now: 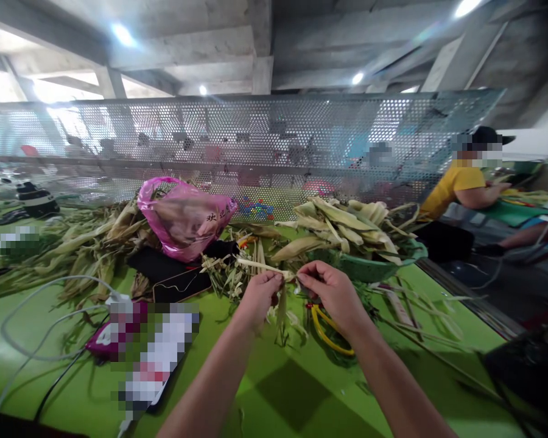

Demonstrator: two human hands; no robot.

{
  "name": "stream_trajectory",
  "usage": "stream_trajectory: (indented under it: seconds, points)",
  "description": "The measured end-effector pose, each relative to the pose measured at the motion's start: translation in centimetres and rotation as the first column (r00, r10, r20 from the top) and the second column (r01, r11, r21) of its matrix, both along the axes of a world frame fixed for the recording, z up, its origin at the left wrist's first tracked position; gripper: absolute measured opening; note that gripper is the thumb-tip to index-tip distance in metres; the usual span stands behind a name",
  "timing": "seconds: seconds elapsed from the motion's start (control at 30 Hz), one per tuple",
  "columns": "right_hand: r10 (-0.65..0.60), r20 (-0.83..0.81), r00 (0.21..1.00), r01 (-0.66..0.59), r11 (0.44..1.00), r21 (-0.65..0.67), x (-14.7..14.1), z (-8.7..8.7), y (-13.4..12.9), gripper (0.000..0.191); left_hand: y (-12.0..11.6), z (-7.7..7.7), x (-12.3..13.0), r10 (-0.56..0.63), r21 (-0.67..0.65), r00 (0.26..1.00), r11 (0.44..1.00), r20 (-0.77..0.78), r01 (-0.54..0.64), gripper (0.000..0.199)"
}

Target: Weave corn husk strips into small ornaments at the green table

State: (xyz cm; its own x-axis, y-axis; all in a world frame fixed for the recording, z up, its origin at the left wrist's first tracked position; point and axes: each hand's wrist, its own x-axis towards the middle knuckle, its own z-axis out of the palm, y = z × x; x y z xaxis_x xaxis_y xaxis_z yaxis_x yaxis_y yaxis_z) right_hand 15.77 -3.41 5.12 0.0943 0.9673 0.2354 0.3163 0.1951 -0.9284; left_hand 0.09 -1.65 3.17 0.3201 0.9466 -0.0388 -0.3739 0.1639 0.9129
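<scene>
Both hands are raised above the desk [296,395], side by side and slightly apart, with the thumbs directed toward each other. The left forearm [214,374] enters from below and slopes up and inward; the right forearm [395,371] mirrors it from the opposite side. The wrists are roughly in line with the forearms.

Left hand [262,295]: back of the hand facing up and outward, fingers curled, thumb and index finger pressed together on a corn-husk strip [282,307]. Right hand [329,291]: index finger arched, thumb brought against it, the tips pinching the same piece from the opposite side; the remaining fingers are bent beneath and partly hidden.

The corn-husk strip is located between the two sets of fingertips. One narrow length projects beyond the left hand, away from the body; a frayed portion hangs below the grip.

Adjacent items: a yellow looped item [322,331] lies beneath the right hand, partly covered by it. A green basket [363,267] filled with pale husks [347,225] stands just beyond the right hand. Loose husk scraps [226,277] lie beyond the left hand, with a pink plastic bag [182,222] farther out.
</scene>
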Motion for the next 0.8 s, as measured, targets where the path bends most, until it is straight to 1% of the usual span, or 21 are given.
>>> stream_trajectory:
  seconds: [0.07,0.13,0.23,0.3,0.43,0.5,0.63,0.7,0.8]
  points:
    - [0.006,-0.04,0.999,-0.007,1.0,-0.01,0.1,0.0,0.0,0.023,0.0,0.2,-0.1,0.01,-0.001,1.0,1.0,0.006,-0.01,0.036]
    - [0.035,-0.096,0.995,-0.043,0.996,-0.078,-0.1,0.1,0.0,0.025,0.0,0.5,-0.3,0.007,0.008,1.0,1.0,0.011,-0.007,0.037]
    - [0.088,-0.188,0.978,-0.127,0.971,-0.205,-0.5,0.1,0.0,0.031,0.0,0.6,-0.6,-0.048,0.04,0.999,0.998,-0.016,0.049,0.04]
    - [0.097,-0.281,0.955,-0.167,0.958,-0.235,-0.8,0.0,0.0,0.033,0.0,0.5,-0.6,-0.079,0.068,0.995,0.994,-0.059,0.083,0.041]
    - [0.058,-0.487,0.871,-0.169,0.968,-0.187,-1.1,-0.3,0.1,0.028,-0.1,0.1,-0.4,-0.072,0.102,0.985,0.991,-0.159,0.089,0.042]
    - [0.043,-0.535,0.844,-0.144,0.978,-0.148,-1.1,-0.5,0.2,0.027,-0.2,-0.1,-0.2,-0.056,0.123,0.985,0.99,-0.163,0.076,0.044]
    - [0.037,-0.523,0.852,-0.094,0.992,-0.082,-1.3,-0.9,0.3,0.026,0.0,-0.4,0.2,-0.047,0.127,0.989,0.99,-0.143,0.066,0.043]
    - [0.004,-0.509,0.86,-0.043,0.997,-0.064,-1.4,-0.9,0.4,0.027,0.1,-0.5,0.3,-0.068,0.121,0.991,0.989,-0.116,0.083,0.041]
    - [-0.053,-0.483,0.874,0.037,0.998,-0.043,-1.4,-0.9,0.6,0.029,0.1,-0.6,0.3,-0.112,0.151,0.989,0.981,-0.092,0.125,0.042]
